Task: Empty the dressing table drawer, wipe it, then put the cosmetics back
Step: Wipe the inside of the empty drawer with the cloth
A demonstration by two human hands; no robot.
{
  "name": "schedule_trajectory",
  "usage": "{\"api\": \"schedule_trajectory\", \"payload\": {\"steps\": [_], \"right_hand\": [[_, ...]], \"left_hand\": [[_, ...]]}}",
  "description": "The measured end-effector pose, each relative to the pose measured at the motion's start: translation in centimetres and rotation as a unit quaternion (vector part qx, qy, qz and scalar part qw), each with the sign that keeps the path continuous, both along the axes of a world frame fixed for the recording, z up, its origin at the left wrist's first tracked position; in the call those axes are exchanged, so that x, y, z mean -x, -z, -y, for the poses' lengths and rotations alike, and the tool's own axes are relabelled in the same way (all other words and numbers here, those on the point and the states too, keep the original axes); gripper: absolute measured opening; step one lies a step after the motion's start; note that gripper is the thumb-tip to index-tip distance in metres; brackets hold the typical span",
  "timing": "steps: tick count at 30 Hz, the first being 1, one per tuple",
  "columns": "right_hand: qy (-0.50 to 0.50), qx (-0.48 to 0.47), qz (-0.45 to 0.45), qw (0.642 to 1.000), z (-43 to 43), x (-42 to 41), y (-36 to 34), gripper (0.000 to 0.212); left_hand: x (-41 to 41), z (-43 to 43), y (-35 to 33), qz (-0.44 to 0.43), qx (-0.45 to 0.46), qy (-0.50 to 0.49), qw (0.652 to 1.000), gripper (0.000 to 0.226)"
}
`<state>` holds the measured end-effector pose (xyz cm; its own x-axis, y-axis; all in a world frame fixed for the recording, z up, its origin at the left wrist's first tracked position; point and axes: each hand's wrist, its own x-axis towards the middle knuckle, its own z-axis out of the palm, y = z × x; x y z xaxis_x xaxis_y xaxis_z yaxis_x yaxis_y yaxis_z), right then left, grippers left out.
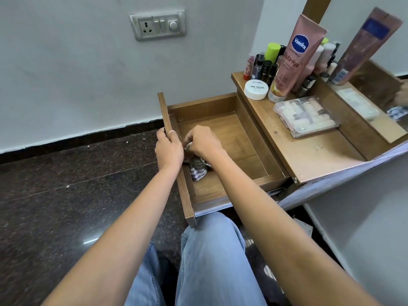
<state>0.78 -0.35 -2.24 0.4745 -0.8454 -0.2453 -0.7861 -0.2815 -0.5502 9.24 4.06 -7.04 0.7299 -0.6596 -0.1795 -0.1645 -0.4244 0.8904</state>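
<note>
The left hand (169, 149) grips the front panel of the open brown wooden drawer (240, 138). The right hand (202, 142) pinches a striped grey cloth (198, 168) inside it. Bottles and a pink lotion tube (297, 56) stand on the wooden table top (309, 151).
</note>
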Motion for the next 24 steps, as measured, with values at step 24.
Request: {"api": "schedule_trajectory", "payload": {"steps": [24], "right_hand": [[-0.175, -0.115, -0.126, 0.97, -1.4, 5.6, 3.6, 0.03]], "left_hand": [[0.3, -0.1, -0.2, -0.012, -0.006, -0.001, 1.0, 0.05]]}}
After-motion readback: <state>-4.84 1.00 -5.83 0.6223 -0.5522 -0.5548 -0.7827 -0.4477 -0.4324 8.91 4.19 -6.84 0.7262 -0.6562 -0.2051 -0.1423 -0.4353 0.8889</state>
